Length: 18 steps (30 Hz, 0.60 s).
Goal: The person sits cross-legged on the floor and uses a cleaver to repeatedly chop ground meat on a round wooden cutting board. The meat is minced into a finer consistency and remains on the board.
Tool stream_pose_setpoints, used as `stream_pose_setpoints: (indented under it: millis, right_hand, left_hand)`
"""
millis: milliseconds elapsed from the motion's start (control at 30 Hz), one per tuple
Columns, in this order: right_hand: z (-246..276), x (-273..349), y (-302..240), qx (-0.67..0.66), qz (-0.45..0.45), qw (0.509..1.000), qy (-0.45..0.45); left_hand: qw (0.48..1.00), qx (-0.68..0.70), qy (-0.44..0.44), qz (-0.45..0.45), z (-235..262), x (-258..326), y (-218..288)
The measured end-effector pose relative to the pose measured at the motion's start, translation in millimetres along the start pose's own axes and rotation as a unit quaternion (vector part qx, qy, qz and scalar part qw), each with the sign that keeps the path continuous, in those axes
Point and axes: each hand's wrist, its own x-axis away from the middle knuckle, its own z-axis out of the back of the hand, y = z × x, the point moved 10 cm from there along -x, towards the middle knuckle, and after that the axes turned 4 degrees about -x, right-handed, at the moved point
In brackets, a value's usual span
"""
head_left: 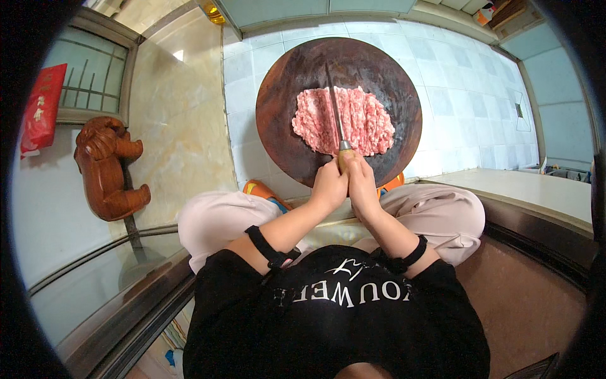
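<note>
A: How far w/ the meat?

B: Minced pork (344, 121) looks mostly chopped: fine, pink, spread in a flat patch mid chopping board (281, 95). Prob. a few more passes left, I'd judge.

A: Hands?

B: Left hand (329, 187) & right hand (361, 183) side by side, fingers of both wrapped tight round the cleaver (335, 114) handle; blade edge-on over the mince.

A: Surface, room?

B: Round dark wood board lies on a pale tiled floor (454, 82). Person sits over it, knees apart. Carved wooden figure (107, 167) off to the left by a marble wall (180, 126), red packet (43, 107) near a window.
</note>
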Motion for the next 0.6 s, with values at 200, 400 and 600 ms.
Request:
stream_pose_setpoints:
  millis: [200,400,600]
  right_hand:
    - [6.8,2.5,-2.1,0.009,0.005,1.000,0.028]
    - [4.6,4.0,-14.2,-0.003,0.038,0.999,0.010]
    - [4.3,2.2,-8.7,-0.004,0.028,1.000,0.012]
  left_hand:
    - [1.000,-0.016,-0.007,0.004,-3.9,0.4,3.1]
    - [0.999,-0.015,0.002,-0.045,-0.9,5.1,19.5]
    - [1.000,-0.005,-0.001,-0.025,-1.4,3.2,13.9]
